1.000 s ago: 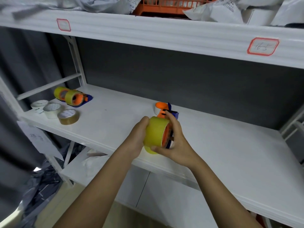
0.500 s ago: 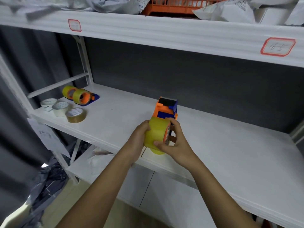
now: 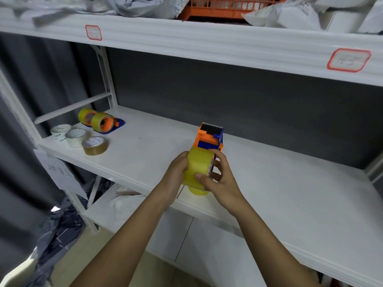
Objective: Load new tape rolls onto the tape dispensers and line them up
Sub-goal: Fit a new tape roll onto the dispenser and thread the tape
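Head view, looking down at white shelf [image 3: 279, 189]. Yellow tape roll [image 3: 198, 167] held over shelf's front edge, seated on orange-and-blue tape dispenser [image 3: 209, 136] whose cutter end points away toward dark back wall. Left hand [image 3: 176, 177] cupped against roll's left face, fingers curled round it. Right hand [image 3: 218, 180] gripping from the right: thumb pressed on the yellow band, fingers curled over the top and far side near the core. At far left of shelf, two loaded dispensers [image 3: 100, 122] lying side by side, touching, yellow rolls mounted, orange cores facing outward. Just in front of them, brown tape roll [image 3: 95, 145] lying flat beside two white rolls [image 3: 70, 135]. Upper shelf above carrying orange basket [image 3: 226, 6] among grey and white mail bags.
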Available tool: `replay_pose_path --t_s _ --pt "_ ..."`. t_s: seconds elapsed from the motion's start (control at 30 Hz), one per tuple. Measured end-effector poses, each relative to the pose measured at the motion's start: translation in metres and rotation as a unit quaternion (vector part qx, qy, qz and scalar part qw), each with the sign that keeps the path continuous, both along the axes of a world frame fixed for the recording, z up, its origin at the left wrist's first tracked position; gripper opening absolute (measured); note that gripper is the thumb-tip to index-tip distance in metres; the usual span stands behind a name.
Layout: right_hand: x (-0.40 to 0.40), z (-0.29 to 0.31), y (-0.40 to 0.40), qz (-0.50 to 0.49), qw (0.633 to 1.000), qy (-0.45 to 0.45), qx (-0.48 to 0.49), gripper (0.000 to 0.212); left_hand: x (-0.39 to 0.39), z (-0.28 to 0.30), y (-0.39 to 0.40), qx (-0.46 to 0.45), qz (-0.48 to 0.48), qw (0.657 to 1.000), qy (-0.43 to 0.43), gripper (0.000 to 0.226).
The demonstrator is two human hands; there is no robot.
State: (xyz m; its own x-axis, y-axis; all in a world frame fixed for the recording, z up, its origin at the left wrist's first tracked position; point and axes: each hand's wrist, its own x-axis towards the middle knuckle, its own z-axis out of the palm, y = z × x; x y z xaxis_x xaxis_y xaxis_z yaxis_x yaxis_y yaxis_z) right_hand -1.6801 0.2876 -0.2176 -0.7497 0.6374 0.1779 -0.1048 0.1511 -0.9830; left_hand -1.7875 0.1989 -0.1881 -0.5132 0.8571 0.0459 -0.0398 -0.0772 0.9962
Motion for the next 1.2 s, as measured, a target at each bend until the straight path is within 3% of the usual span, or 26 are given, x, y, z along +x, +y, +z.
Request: replay_pose_path --t_s 0.2,0.37,0.47,0.57,0.63,0.7,0.8,0.97,1.07,1.2 --pt "-0.003 0.004 0.000 0.003 0.999 -0.007 -0.046 0.051 -0.001 0.004 -0.003 -0.003 -0.019 1.000 0.021 0.029" --pt "-0.003 0.010 -0.002 0.007 0.998 -0.058 -0.027 0.059 0.000 0.011 -0.006 -0.012 -0.027 0.998 0.053 0.039" --pt "0.000 0.020 -0.008 -0.062 0.992 -0.036 0.103 0.077 -0.002 0.013 -0.007 -0.006 -0.007 0.999 0.048 0.040" --pt "0.010 0.031 -0.004 -0.142 0.933 0.007 0.332 0.050 -0.004 0.014 -0.007 -0.019 0.014 0.998 0.054 0.042" --pt "0.016 0.041 -0.003 -0.153 0.885 -0.012 0.439 0.032 -0.005 0.013 -0.006 -0.029 0.025 0.997 0.065 0.033" --pt "0.017 0.049 -0.004 -0.147 0.853 -0.053 0.497 0.026 -0.006 0.011 -0.004 -0.030 0.037 0.996 0.077 0.021" --pt "0.016 0.058 -0.002 -0.124 0.821 -0.099 0.549 0.022 -0.005 0.010 -0.002 -0.034 0.057 0.995 0.080 0.028" --pt "0.010 0.062 -0.003 -0.111 0.791 -0.070 0.598 0.010 -0.009 0.011 -0.002 -0.061 0.075 0.993 0.071 0.028" --pt "0.008 0.059 -0.003 -0.106 0.805 -0.055 0.581 0.007 -0.011 0.007 -0.005 -0.070 0.079 0.992 0.071 0.027" --pt "0.010 0.056 0.000 -0.061 0.835 -0.070 0.543 0.018 -0.017 0.003 -0.009 -0.077 0.097 0.991 0.056 0.033"
